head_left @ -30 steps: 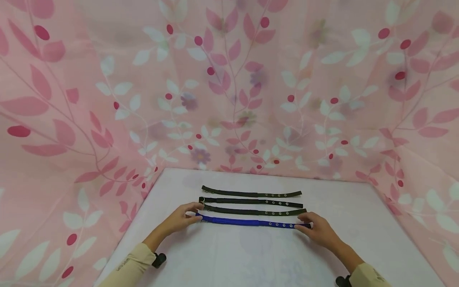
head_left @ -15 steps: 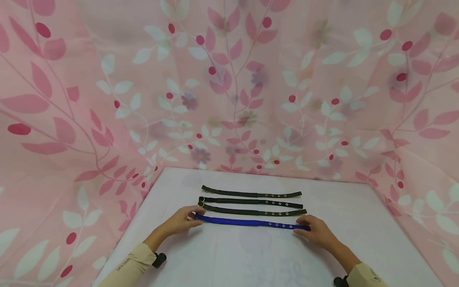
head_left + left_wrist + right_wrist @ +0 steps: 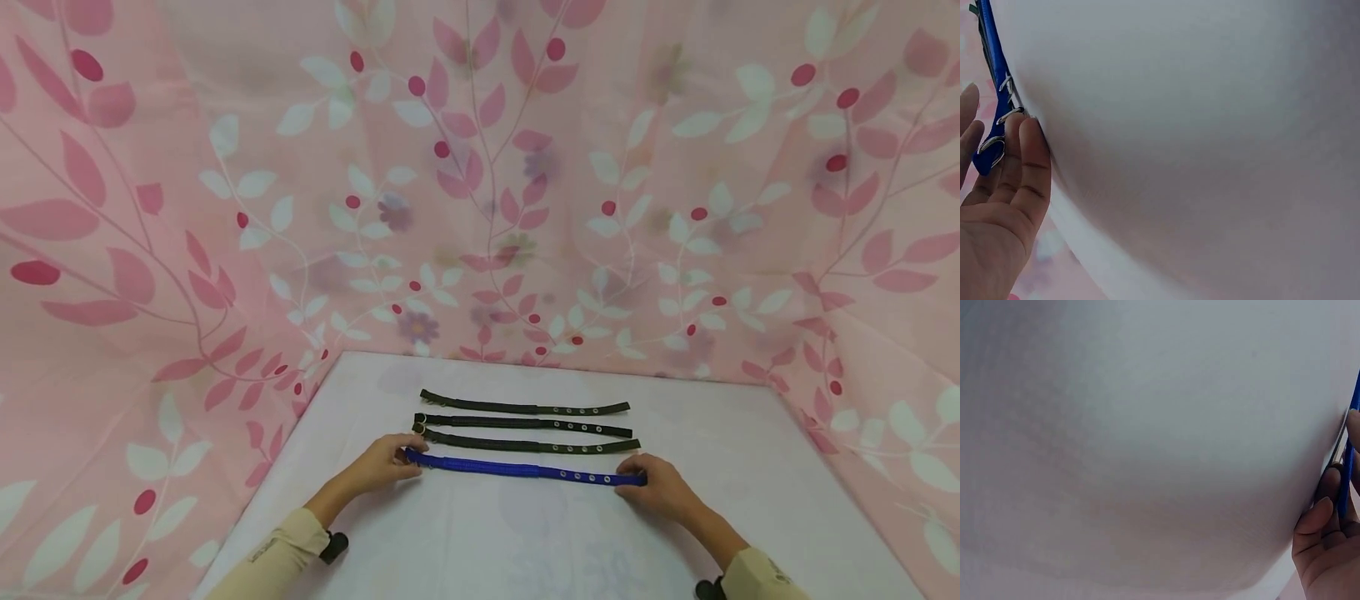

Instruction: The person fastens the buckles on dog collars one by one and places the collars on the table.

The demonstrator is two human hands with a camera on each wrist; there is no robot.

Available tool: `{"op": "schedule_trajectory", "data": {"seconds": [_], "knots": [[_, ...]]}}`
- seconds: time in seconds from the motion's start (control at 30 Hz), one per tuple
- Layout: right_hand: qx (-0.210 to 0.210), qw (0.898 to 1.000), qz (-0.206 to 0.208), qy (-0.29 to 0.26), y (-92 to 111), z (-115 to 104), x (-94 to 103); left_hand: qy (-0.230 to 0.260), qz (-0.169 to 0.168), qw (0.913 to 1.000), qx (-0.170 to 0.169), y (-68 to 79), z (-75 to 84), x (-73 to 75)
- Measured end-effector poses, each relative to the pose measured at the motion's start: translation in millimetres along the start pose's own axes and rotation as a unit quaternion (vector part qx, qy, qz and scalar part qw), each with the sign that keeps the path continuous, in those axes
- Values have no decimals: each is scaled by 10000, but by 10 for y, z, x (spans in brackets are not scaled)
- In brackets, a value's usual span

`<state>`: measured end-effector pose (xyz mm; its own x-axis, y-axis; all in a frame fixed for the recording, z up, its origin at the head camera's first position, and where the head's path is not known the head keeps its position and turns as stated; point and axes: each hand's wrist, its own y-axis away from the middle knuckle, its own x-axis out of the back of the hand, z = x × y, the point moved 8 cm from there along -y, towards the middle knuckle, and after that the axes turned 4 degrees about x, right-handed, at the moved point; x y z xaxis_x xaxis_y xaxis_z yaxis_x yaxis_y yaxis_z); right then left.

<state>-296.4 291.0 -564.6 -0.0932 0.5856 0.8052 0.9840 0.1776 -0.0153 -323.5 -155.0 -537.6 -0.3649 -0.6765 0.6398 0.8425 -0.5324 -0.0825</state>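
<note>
A blue pet collar (image 3: 491,467) with metal eyelets lies crosswise on the white table, nearly straight. At its buckle end is my left hand (image 3: 378,462), thumb and fingers loosely round the tip. Metal rings (image 3: 991,147) show beside those fingers in the left wrist view. My right hand (image 3: 663,486) holds the eyelet end, the strap (image 3: 1347,481) passing between thumb and fingers in the right wrist view. Just beyond, three dark green or black collars lie roughly parallel: the nearest (image 3: 487,442), the middle one (image 3: 487,422) and the farthest (image 3: 487,405).
White cloth covers the table (image 3: 510,542). Pink floral curtains (image 3: 480,167) enclose its back and sides. A black wrist camera (image 3: 334,547) sits on the left forearm and another (image 3: 708,590) on the right.
The blue collar's eyelet end has shifted slightly toward me along with the right hand. The left hand has also come slightly nearer. The dark collars have stayed in place.
</note>
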Motion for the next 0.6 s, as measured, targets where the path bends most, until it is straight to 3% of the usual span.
{"op": "schedule_trajectory", "data": {"seconds": [0.4,0.6], "knots": [[-205,9992,-178,284,-2,-20,-29,-862,-116,9961,156,-3,-77,-32],[-166,9987,-196,439,0,-27,-27,-903,34,9958,157,24,-60,12]]}}
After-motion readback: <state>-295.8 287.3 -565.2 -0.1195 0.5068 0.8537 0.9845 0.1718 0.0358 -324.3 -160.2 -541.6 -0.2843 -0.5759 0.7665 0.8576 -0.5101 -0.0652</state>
